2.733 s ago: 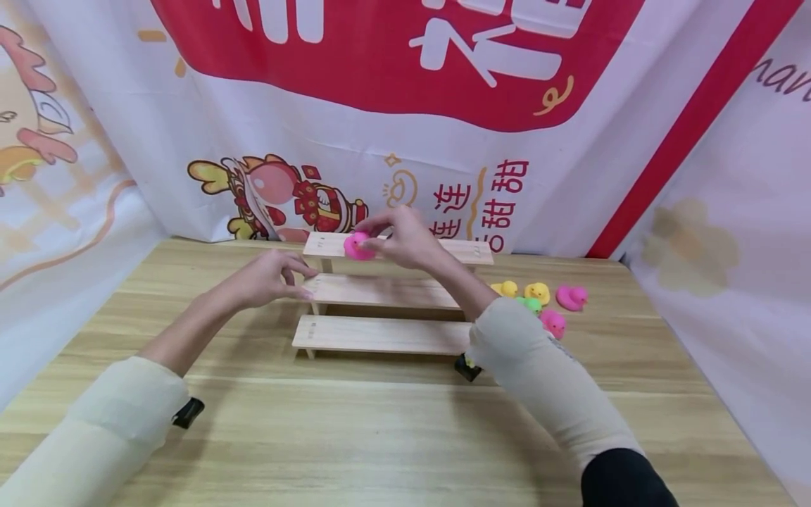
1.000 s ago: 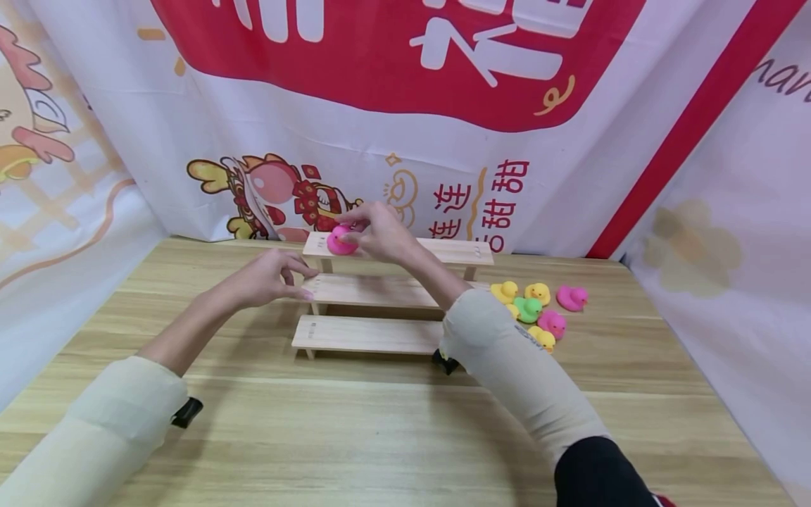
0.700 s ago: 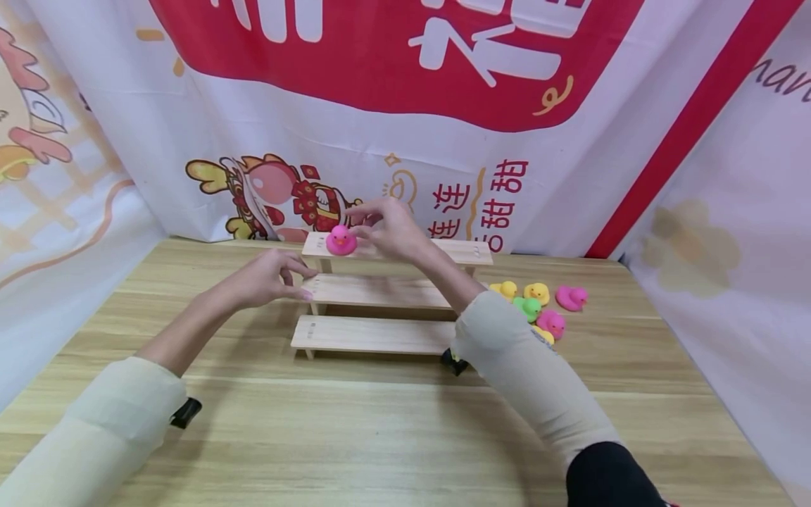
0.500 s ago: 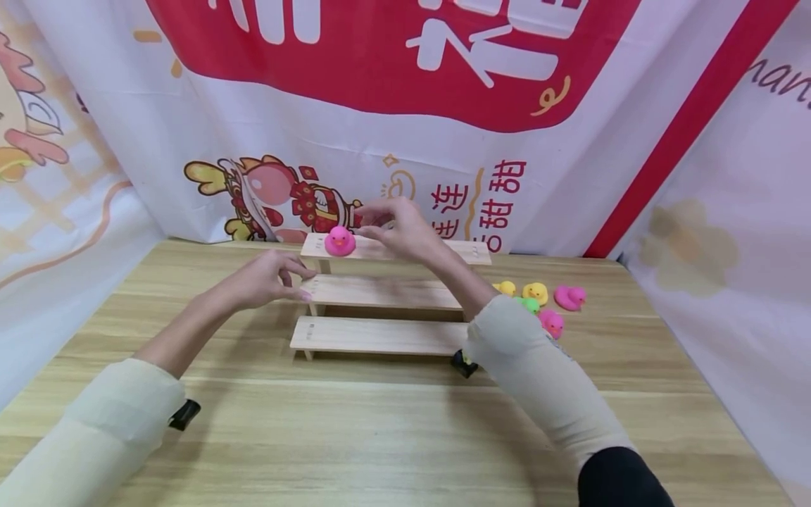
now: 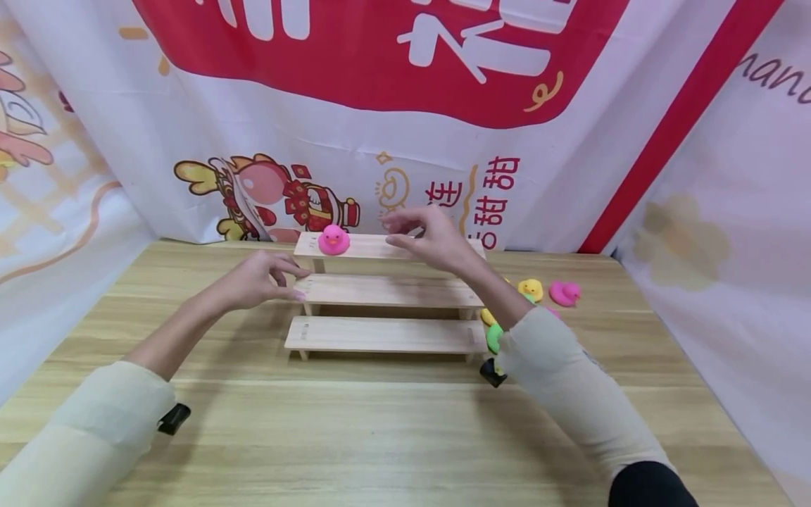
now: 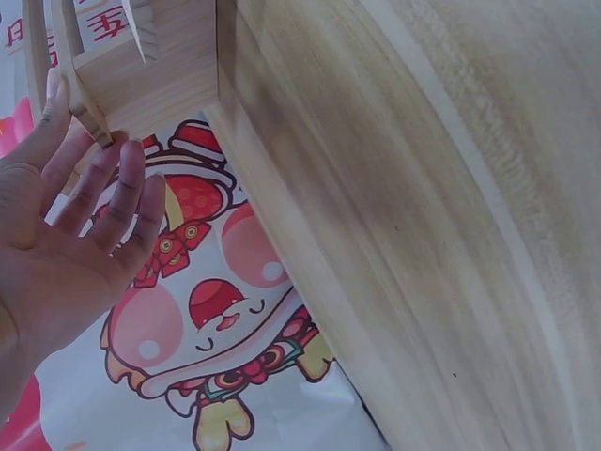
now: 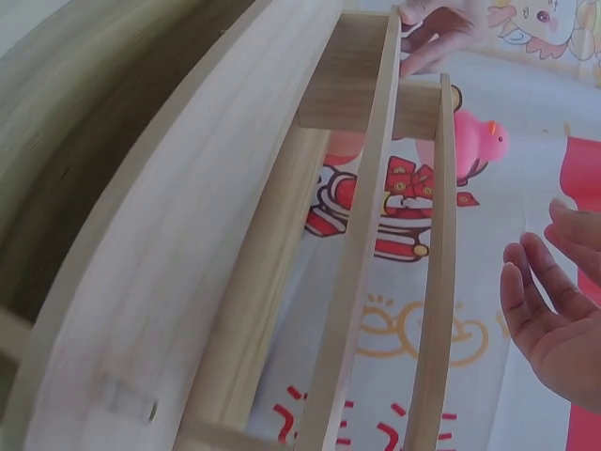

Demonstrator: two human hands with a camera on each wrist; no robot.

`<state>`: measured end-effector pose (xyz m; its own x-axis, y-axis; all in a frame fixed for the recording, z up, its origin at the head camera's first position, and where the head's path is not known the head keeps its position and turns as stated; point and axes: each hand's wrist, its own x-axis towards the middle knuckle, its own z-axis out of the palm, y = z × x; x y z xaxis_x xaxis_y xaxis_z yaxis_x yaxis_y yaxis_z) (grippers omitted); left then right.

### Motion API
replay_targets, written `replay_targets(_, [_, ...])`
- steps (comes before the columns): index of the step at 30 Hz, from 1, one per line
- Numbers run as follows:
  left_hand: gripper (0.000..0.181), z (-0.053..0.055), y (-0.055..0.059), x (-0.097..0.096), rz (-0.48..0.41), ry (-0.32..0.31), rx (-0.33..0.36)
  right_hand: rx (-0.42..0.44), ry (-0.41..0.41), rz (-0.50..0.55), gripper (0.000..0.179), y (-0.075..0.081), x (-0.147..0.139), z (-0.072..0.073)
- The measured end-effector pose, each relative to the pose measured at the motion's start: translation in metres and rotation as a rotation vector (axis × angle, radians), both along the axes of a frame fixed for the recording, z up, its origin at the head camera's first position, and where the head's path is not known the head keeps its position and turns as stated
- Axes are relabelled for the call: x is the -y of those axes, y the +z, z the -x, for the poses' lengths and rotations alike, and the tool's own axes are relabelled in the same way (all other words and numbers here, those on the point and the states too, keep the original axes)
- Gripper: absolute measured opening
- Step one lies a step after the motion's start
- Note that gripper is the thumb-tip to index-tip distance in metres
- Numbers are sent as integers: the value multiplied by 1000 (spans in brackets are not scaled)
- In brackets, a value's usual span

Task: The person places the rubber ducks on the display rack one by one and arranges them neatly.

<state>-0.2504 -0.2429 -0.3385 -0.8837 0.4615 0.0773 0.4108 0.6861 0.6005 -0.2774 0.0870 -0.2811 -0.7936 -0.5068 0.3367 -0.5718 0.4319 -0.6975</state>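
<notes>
The chief change is at the top tier (image 5: 367, 246) of the three-step wooden stand (image 5: 386, 334): a second ago the right hand (image 5: 437, 239) had the pink rubber duck (image 5: 334, 241) between its fingers, and now it has let go and drawn off to the right. The duck stands upright by itself near the left end of that board, its bill toward the head camera, a little left of where it was being held in the oldest picture. The right hand hangs above the board's right half, fingers loosely bent with nothing between them, clear of the duck. The left hand (image 5: 256, 278) has not shifted its place: its thumb and fingers pinch the left end of the middle tier (image 5: 386, 290), and the left wrist view shows the board's end between them. For the work in hand, this placement looks finished, since the duck sits steady without support; the middle and bottom tiers carry no duck. As the right sleeve (image 5: 564, 373) has swung outward, a green duck (image 5: 494, 339) beside the stand's right end has come into sight on the worktop (image 5: 380, 436). A yellow duck (image 5: 531, 289) and a second pink duck (image 5: 565, 293) lie farther back, while others are partly hidden by the forearm.
</notes>
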Motion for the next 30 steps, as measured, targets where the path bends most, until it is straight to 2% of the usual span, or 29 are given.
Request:
replay_targets(8, [44,-2,3,-2,20,4,14,-22,-26,-13,23,3,-27,-7])
replay_targets(18, [44,-3,4,-3,21,10,21,-55,-112,-54,19,0,-74,-15])
replay_targets(25, [44,-3,3,-3,23,5,14,10,-190,-98,26,-2,-108,-22])
replay_targets(30, [44,-5,3,-2,22,15,18,23,-214,-110,27,-6,-126,-25])
